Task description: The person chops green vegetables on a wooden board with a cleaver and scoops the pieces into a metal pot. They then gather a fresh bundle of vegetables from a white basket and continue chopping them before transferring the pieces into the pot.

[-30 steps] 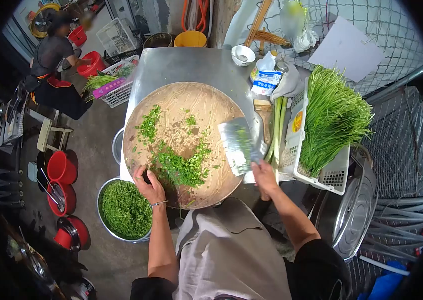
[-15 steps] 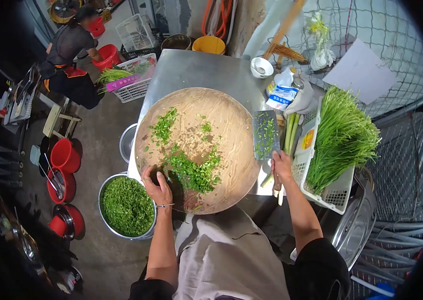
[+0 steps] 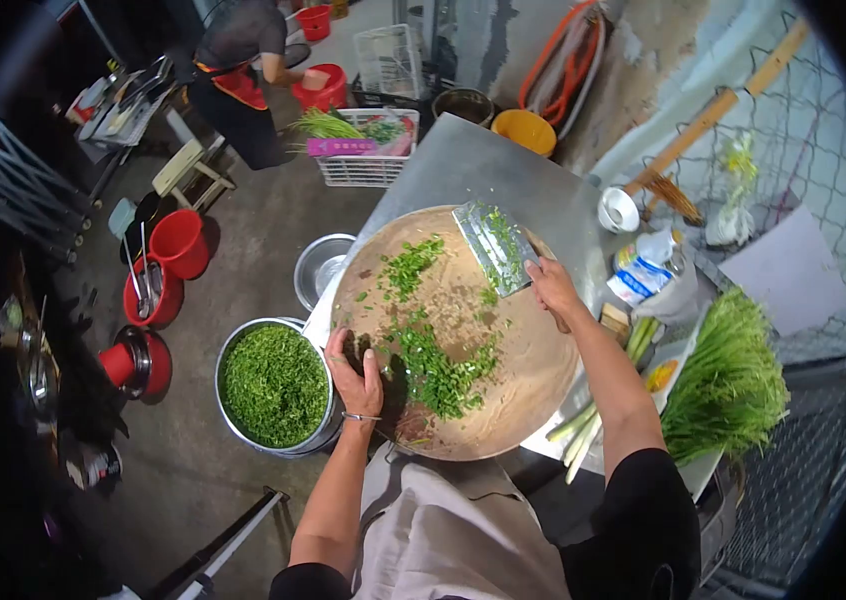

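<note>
Gripping cleaver (image 3: 493,247) in right hand (image 3: 550,287), blade angled toward greens (image 3: 433,365) beside left hand (image 3: 356,372), fingers flat on board (image 3: 523,370).

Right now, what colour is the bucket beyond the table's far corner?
Yellow-orange bucket, clearest in the head view.

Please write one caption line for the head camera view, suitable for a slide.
Right hand holds a cleaver over a round wooden board; left hand rests beside chopped greens.
</note>
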